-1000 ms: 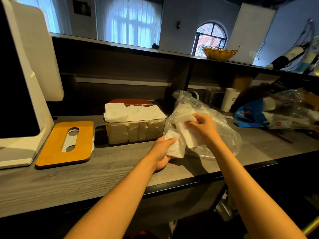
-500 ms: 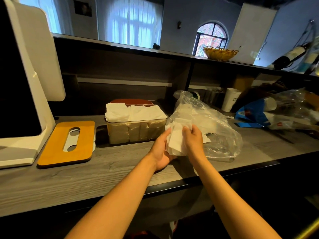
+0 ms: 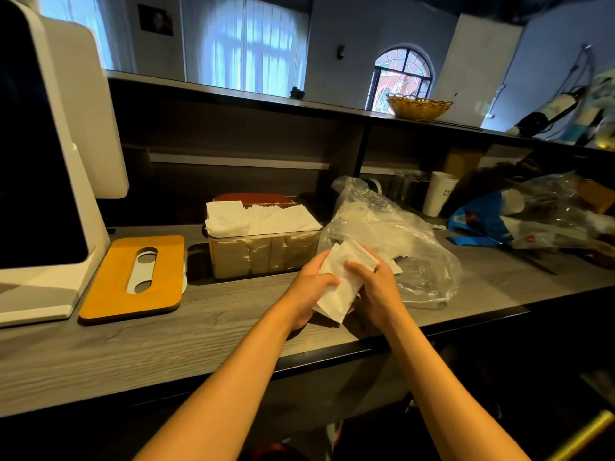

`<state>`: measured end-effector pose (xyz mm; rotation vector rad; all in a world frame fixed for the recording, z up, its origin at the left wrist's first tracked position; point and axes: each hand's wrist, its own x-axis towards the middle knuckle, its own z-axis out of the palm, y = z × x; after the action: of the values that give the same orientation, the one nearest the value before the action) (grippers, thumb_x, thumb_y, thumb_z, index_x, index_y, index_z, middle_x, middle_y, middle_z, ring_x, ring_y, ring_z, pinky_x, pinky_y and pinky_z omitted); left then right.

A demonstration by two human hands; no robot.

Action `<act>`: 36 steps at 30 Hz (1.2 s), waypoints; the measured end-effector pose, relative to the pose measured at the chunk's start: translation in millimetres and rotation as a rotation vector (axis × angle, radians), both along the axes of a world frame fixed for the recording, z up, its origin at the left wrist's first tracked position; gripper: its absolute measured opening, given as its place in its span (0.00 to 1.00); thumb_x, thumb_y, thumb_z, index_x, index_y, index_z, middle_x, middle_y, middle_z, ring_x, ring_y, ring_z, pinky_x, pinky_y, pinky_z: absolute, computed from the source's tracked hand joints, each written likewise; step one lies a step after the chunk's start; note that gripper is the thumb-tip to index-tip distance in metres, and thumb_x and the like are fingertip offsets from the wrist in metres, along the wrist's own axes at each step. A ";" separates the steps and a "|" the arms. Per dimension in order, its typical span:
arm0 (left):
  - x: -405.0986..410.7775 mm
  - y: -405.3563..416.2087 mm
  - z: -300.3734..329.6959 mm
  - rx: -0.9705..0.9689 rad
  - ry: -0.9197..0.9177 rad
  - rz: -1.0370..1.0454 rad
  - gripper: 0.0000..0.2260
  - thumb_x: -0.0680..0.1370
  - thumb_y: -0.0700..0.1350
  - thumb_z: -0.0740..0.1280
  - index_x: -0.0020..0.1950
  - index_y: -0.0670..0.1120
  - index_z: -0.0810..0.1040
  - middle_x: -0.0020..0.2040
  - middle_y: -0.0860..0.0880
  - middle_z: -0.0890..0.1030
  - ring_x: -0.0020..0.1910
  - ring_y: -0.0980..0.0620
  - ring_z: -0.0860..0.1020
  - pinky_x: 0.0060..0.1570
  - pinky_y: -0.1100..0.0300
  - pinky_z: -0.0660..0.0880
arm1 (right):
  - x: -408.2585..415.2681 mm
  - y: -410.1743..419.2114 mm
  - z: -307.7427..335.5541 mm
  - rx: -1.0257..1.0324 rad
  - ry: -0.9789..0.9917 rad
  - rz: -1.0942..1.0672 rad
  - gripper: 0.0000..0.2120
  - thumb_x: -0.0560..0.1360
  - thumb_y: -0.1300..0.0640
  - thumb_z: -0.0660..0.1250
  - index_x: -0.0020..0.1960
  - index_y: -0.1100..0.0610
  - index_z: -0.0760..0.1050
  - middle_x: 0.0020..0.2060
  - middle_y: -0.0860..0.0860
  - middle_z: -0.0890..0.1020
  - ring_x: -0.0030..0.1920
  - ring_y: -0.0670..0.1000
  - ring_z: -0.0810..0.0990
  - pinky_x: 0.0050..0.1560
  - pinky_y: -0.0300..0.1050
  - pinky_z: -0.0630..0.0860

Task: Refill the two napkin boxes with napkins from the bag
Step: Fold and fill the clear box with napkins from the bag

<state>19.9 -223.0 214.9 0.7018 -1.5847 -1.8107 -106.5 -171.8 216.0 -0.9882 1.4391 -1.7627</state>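
Observation:
Both hands hold a stack of white napkins [image 3: 344,281] just above the counter's front part. My left hand [image 3: 307,287] grips its left side and my right hand [image 3: 376,287] grips its right side. Behind them lies the crumpled clear plastic bag [image 3: 399,237] with a few napkins inside. A clear napkin box [image 3: 263,254] stands to the left of the bag, packed with napkins that pile over its rim. A second box with a reddish-brown top [image 3: 253,198] stands behind it, mostly hidden.
A wooden lid with a slot [image 3: 133,277] lies flat left of the box, next to a white screen stand [image 3: 50,194]. Paper cup [image 3: 439,197], blue packet [image 3: 479,224] and more plastic bags crowd the counter's right. The counter's dark front edge [image 3: 332,354] runs below my hands.
My right hand pulled napkins out of the bag and brought them onto the ones in my left hand. Both hands then drew the stack down, toward me.

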 end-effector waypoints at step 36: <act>97.9 -3.0 -14.8 -0.222 -0.136 0.921 0.04 0.81 0.46 0.64 0.50 0.47 0.77 0.46 0.52 0.78 0.46 0.53 0.76 0.33 0.67 0.68 | 125.3 -42.6 -22.8 0.112 0.137 -0.226 0.08 0.78 0.51 0.67 0.46 0.55 0.75 0.43 0.50 0.78 0.46 0.50 0.77 0.43 0.45 0.76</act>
<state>117.8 -226.0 200.1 1.2057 -1.1945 -0.9143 18.7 -214.4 193.1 -0.9323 1.7765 -1.7765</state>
